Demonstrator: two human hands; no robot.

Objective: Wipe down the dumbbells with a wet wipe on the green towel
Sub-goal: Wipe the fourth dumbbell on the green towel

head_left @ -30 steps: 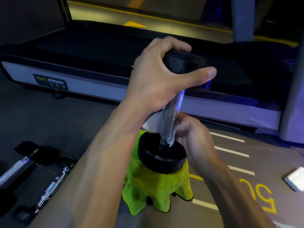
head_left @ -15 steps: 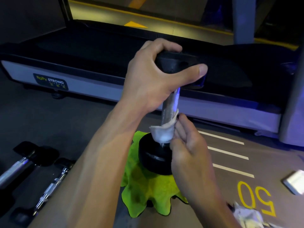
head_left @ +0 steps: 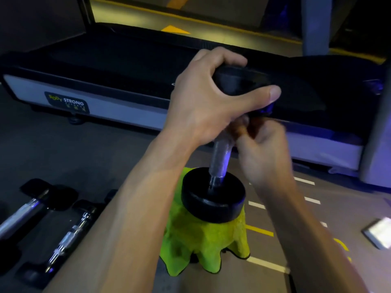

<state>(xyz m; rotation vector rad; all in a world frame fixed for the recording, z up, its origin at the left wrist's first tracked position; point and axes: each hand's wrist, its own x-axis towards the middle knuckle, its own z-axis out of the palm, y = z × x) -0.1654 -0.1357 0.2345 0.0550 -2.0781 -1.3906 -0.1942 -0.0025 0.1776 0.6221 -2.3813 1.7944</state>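
A black dumbbell (head_left: 213,197) stands on end on the bright green towel (head_left: 203,244), which is draped over something low on the floor. My left hand (head_left: 207,98) grips the dumbbell's top head from above. My right hand (head_left: 264,153) is closed around the top of the metal handle (head_left: 220,157), just under the upper head. The wet wipe is mostly hidden inside that hand; only a pale edge shows against the handle. The right hand is motion-blurred.
Two more dumbbells (head_left: 23,210) (head_left: 69,235) lie on the dark floor at the lower left. A treadmill deck (head_left: 105,106) runs across the back. A white packet (head_left: 378,231) lies at the right on the floor with painted lines.
My right hand has slid up the handle with the wipe, from the bottom by the lower head to just under the upper head. My left hand keeps its grip.
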